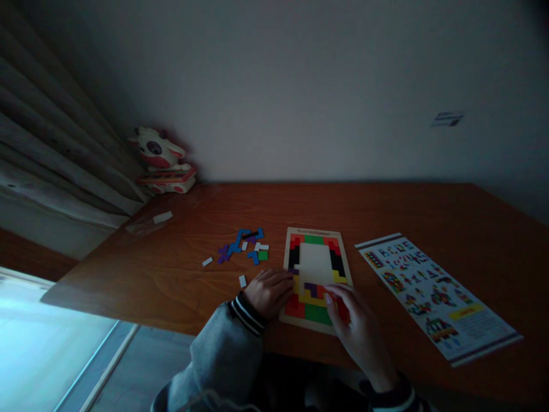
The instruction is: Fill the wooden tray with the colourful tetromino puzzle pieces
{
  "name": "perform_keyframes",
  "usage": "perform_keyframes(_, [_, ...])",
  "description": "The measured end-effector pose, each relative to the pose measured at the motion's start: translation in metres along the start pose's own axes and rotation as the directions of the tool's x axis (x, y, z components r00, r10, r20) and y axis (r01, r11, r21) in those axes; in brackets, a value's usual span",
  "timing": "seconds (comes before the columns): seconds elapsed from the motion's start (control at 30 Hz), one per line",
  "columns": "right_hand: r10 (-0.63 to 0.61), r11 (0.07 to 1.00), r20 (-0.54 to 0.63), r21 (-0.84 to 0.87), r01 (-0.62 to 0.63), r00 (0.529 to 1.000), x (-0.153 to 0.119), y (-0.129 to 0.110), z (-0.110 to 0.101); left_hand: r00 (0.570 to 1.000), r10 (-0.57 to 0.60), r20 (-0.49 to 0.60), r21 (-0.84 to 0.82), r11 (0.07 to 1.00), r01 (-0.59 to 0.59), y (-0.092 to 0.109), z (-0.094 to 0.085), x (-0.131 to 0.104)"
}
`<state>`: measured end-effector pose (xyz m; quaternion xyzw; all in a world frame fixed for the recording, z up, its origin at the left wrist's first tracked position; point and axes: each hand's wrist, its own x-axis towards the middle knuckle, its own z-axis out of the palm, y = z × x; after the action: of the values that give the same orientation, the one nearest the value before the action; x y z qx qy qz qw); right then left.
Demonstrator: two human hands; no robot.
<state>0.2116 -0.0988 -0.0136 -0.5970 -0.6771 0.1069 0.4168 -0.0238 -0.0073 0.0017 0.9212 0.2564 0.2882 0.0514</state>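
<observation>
The room is dim, and a reddish-brown wooden table [407,209] fills most of my view. Nearest me come the person's grey left sleeve [227,337] with its striped cuff [249,313] and, lower right, a dark right cuff [397,392].

The right hand [354,320] reaches over the near right part of a pale puzzle board [315,232], thumb and forefinger curved and a little apart beside an orange piece [321,291]; I cannot tell from here whether they have hold of it. The left hand [268,292] lies palm down with its fingers loosely bent over the board's left edge, and I can't see whether anything is under it.

The board sits in front of the person, tilted slightly from my angle. At its near end I make out a red piece [295,308] beside a green piece [316,314], with a purple piece [311,289] farther in, left of the orange one. Black pieces [338,264] line both sides, around a bare middle. To the right lies a printed sheet [437,297] of colourful figures.

Left of the board are loose pieces [235,247], mostly blue and purple, with a loose green one [263,256] and small white tiles [207,261] among and around them. Farther left is a white strip [163,217].

At the far left, a cow-like toy [158,150] stands by the curtain [55,131]. Behind everything I see a grey wall [300,103] bearing a small label [448,119] on the right.
</observation>
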Motion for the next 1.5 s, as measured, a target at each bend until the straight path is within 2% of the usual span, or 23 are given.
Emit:
perform_keyframes(0.17, [-0.001,1.0,-0.006,0.004,0.001,1.0,-0.001,0.002,0.0,1.0,-0.028,0.0,0.024,0.999,0.028,0.008,-0.005,-0.002])
perform_keyframes(0.33, [0.008,1.0,-0.017,0.011,-0.008,1.0,-0.001,0.002,0.001,0.986,-0.137,-0.095,0.043,0.989,0.141,0.005,-0.012,-0.026])
perform_keyframes(0.4, [0.003,1.0,-0.016,0.013,-0.003,1.0,-0.001,0.001,0.001,0.969,-0.184,-0.163,0.089,0.976,0.201,-0.002,-0.015,-0.039])
perform_keyframes(0.5, [0.0,1.0,-0.012,0.01,0.0,1.0,-0.001,0.001,0.001,0.948,-0.248,-0.199,0.174,0.943,0.284,-0.015,-0.02,-0.054])
perform_keyframes(0.6, [-0.003,1.0,-0.003,0.011,0.003,1.0,-0.002,0.002,0.0,0.936,-0.309,-0.168,0.239,0.909,0.343,-0.031,-0.027,-0.058])
perform_keyframes(0.7, [-0.006,1.0,0.008,0.014,0.006,1.0,-0.003,0.004,0.001,0.931,-0.353,-0.093,0.287,0.886,0.364,-0.053,-0.03,-0.052])
perform_keyframes(0.8, [-0.008,1.0,-0.007,0.008,0.008,1.0,-0.003,0.005,0.002,0.942,-0.334,-0.026,0.288,0.9,0.326,-0.077,-0.027,-0.044])
perform_keyframes(0.93, [-0.001,1.0,0.002,0.013,0.001,1.0,-0.003,0.006,0.002,0.964,-0.262,-0.054,0.28,0.922,0.266,-0.094,-0.021,-0.039])
perform_keyframes(1.27, [0.013,1.0,0.015,0.028,-0.014,1.0,-0.004,0.007,0.003,0.976,-0.159,-0.148,0.29,0.937,0.196,-0.08,-0.023,-0.04])
perform_keyframes(1.5, [0.012,1.0,0.007,0.009,-0.012,1.0,-0.003,0.004,0.002,0.967,-0.128,-0.221,0.297,0.935,0.192,-0.075,-0.03,-0.038])
